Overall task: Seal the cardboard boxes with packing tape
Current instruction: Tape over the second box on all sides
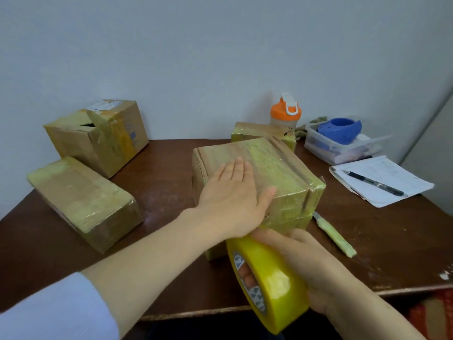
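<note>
Taping the middle box point(282, 168)
Left hand point(235, 200) flat, fingers straight, on top; right hand point(306, 261) grips tape roll point(269, 283).

Dark brown tabletop point(166, 192), scuffed. Far-left corner: cardboard box point(98, 138), top flap gaping. Left edge, nearer: flat taped box point(83, 202). Centre: big taped box point(282, 173). Small taped box point(259, 132) just behind it at the far edge, orange-lidded bottle point(285, 114) beyond that, base hidden. Far-right corner: clear plastic tub point(323, 148). Right edge: stack of papers point(392, 190). Tape-wrapped cutter point(334, 234) just right of the big taped box.
</note>
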Demonstrator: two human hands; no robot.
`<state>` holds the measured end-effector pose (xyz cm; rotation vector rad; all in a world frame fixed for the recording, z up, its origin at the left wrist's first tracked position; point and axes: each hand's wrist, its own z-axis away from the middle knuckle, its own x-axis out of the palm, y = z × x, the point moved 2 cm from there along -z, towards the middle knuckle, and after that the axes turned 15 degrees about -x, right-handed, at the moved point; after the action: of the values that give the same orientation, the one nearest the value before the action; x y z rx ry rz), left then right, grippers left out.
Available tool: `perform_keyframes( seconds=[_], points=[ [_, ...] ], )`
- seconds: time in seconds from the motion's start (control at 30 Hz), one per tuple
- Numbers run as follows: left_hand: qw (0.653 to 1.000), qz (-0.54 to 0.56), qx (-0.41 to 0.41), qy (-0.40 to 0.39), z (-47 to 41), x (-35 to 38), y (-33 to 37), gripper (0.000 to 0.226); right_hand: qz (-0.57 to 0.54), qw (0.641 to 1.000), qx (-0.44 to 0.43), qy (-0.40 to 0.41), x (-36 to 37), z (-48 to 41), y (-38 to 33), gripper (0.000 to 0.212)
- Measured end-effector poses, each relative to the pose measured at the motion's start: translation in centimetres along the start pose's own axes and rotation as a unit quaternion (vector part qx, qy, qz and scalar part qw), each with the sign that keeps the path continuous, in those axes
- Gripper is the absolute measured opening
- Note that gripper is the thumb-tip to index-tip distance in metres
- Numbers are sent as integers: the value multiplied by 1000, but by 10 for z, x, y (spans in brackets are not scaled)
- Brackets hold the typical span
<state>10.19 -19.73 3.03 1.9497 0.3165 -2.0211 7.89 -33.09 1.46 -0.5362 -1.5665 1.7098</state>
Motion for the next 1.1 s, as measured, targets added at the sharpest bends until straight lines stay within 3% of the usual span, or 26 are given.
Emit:
perform_keyframes(
  seconds=[0.13,0.23,0.27,0.37,0.5,0.67,0.73,0.83,0.9,1.0,1.1],
  points=[
    [997,40,1,-63,-26,-21,-13,78,-14,1000,-8,5,-2,-5,2,38],
    [998,29,-35,42,-48,-27,-42,72,-12,1000,-11,-3,0,-4,2,39],
    [997,44,-51,39,-50,-23,-50,75,-13,1000,-10,-2,0,-4,3,40],
    [990,120,-66,-32,-51,-22,-55,100,-12,1000,-9,6,-1,-3,0,40],
    [987,121,-49,-99,-50,-35,-56,139,-21,999,-26,17,-10,3,-21,42],
    [996,65,-33,-59,-54,-32,-64,151,19,998,-56,21,-15,2,-44,44],
    [989,121,-59,-56,-63,-33,-69,139,23,997,-70,21,-14,-6,-55,41],
    [983,169,-73,-7,-74,-38,-76,75,9,997,-70,-19,-9,-23,-72,44],
    [984,163,-57,39,-80,-41,-84,69,-18,996,-64,-58,-7,-33,-82,45],
    [957,287,-26,-41,-74,-41,-99,103,-41,992,-76,-95,-10,-46,-95,34],
    [947,307,9,-93,-66,-45,-103,133,-45,990,-80,-109,-11,-56,-103,27]
  ],
)
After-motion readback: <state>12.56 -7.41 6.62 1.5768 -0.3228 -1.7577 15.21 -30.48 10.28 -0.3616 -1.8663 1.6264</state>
